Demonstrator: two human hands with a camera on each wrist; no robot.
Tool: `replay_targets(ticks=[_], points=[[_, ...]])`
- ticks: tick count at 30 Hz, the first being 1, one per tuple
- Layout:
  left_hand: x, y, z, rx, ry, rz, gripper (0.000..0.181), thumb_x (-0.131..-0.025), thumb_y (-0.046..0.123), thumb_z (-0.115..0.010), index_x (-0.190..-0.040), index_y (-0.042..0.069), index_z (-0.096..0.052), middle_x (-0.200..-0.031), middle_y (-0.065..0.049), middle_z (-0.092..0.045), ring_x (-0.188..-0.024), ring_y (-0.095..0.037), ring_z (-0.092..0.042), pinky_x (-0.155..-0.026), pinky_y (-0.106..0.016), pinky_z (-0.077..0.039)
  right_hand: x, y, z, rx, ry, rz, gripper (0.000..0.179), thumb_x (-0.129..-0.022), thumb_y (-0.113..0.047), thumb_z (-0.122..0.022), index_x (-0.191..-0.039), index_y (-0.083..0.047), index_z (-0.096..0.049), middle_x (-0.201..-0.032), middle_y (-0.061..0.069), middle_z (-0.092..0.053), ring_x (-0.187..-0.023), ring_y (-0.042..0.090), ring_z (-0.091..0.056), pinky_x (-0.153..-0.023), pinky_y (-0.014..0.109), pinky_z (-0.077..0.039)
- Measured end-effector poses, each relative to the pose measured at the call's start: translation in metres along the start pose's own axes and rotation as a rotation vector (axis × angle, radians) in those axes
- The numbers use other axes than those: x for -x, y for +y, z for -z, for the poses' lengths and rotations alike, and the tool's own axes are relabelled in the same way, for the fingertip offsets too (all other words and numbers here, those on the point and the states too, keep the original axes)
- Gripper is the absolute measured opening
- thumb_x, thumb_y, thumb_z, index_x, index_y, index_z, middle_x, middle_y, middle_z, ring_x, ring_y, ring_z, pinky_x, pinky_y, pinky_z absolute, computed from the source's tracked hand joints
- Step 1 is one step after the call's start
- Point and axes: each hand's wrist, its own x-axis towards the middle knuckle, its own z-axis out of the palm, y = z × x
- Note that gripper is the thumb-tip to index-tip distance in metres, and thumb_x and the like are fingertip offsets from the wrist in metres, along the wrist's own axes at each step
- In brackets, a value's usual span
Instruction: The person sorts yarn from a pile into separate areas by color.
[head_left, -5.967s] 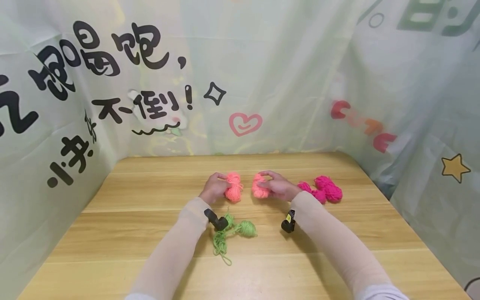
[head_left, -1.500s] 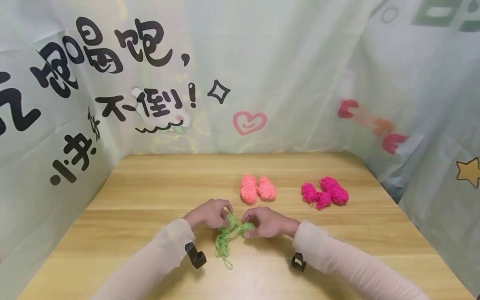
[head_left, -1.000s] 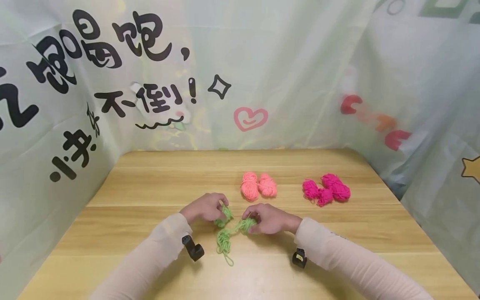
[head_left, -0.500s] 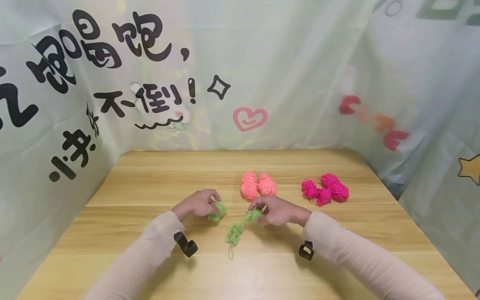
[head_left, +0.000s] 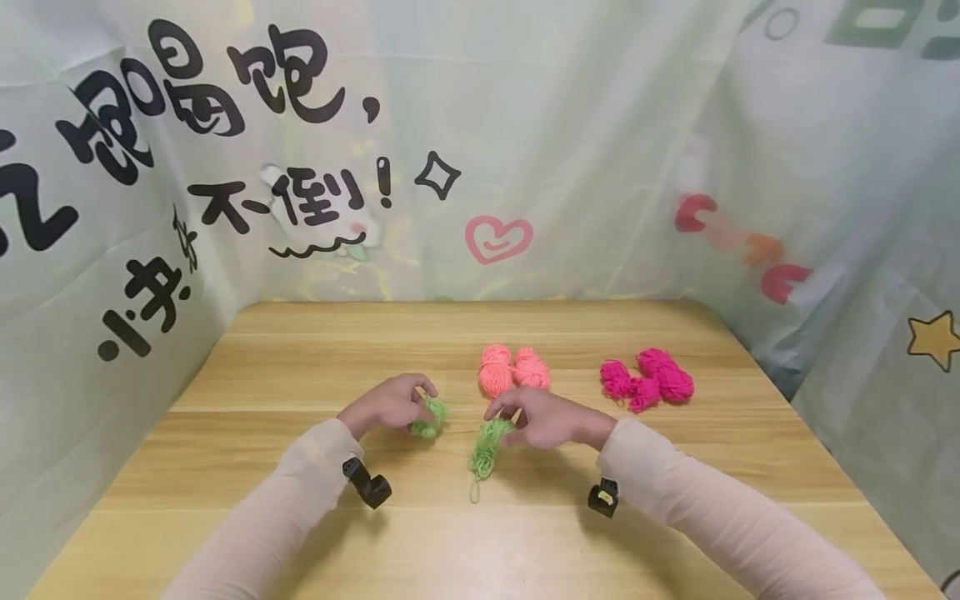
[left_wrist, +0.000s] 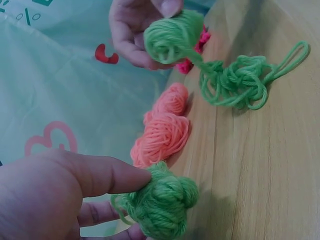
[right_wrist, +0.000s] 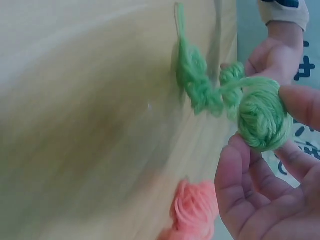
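My left hand [head_left: 392,402] pinches a small lumpy bundle of green yarn [left_wrist: 167,205] between thumb and fingers. Across from it, my right hand [head_left: 546,417] holds a round green yarn ball [right_wrist: 264,116] by thumb and fingertips. A strand runs from that ball to a loose green tangle [left_wrist: 235,82], which ends in a long loop lying toward the front of the table. In the head view the ball is mostly hidden behind the right fingers. A gap of bare wood shows between the two green pieces.
Behind the right hand lie two coral yarn bundles [head_left: 497,371] side by side. Farther right sits a group of magenta yarn bundles [head_left: 666,375]. The wooden table [head_left: 300,350] meets a printed cloth curtain [head_left: 600,167] at the back and sides.
Earlier both hands were at the coral yarn, then moved to the green yarn. The left hand has drawn its green bundle away left; the tangle has shifted right with the right hand's ball.
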Motion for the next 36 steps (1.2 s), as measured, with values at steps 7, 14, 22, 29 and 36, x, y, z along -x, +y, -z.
replay_targets(ticks=[7,14,22,29,36], points=[[-0.002,-0.004,0.001,0.028,0.013,0.013,0.040,-0.082,0.011,-0.074,-0.118,0.004,-0.057,-0.091,-0.010,-0.060,-0.066,-0.022,-0.059,-0.062,-0.034,-0.056,-0.010,-0.002,-0.017,0.032,-0.051,0.011,0.038,-0.083,-0.011,-0.074,-0.119,-0.006,-0.062,-0.103,0.006,-0.059,-0.083,0.019,-0.057,-0.075,0.035,-0.050],[-0.006,-0.010,0.001,0.084,0.009,0.011,0.039,-0.082,0.011,-0.073,-0.117,0.004,-0.057,-0.092,-0.012,-0.059,-0.068,-0.023,-0.059,-0.063,-0.035,-0.056,-0.015,0.002,-0.031,0.137,-0.066,0.010,0.045,-0.081,-0.013,-0.078,-0.122,-0.008,-0.062,-0.102,-0.002,-0.061,-0.085,0.012,-0.054,-0.081,0.032,-0.048],[-0.005,-0.016,0.008,0.201,0.004,0.007,0.041,-0.084,0.011,-0.071,-0.120,0.001,-0.054,-0.099,-0.015,-0.056,-0.073,-0.025,-0.060,-0.065,-0.037,-0.056,-0.016,0.004,-0.037,0.233,-0.053,0.023,0.052,-0.079,-0.020,-0.081,-0.125,-0.004,-0.063,-0.118,0.001,-0.064,-0.103,0.013,-0.054,-0.097,0.034,-0.043],[-0.006,-0.020,0.015,0.289,-0.012,0.009,0.042,-0.087,0.009,-0.068,-0.124,0.000,-0.051,-0.100,-0.016,-0.054,-0.076,-0.023,-0.057,-0.067,-0.038,-0.056,-0.019,0.004,-0.041,0.211,-0.037,-0.004,0.033,-0.076,-0.020,-0.083,-0.103,-0.009,-0.067,-0.085,-0.006,-0.056,-0.080,0.010,-0.049,-0.074,0.027,-0.045],[-0.007,-0.024,0.023,0.308,0.005,0.031,0.042,-0.088,0.010,-0.066,-0.125,-0.001,-0.049,-0.102,-0.016,-0.054,-0.079,-0.024,-0.058,-0.072,-0.039,-0.056,-0.021,0.004,-0.042,0.192,-0.004,-0.023,0.032,-0.076,-0.020,-0.084,-0.096,-0.014,-0.060,-0.080,-0.007,-0.052,-0.074,0.008,-0.046,-0.067,0.025,-0.043]])
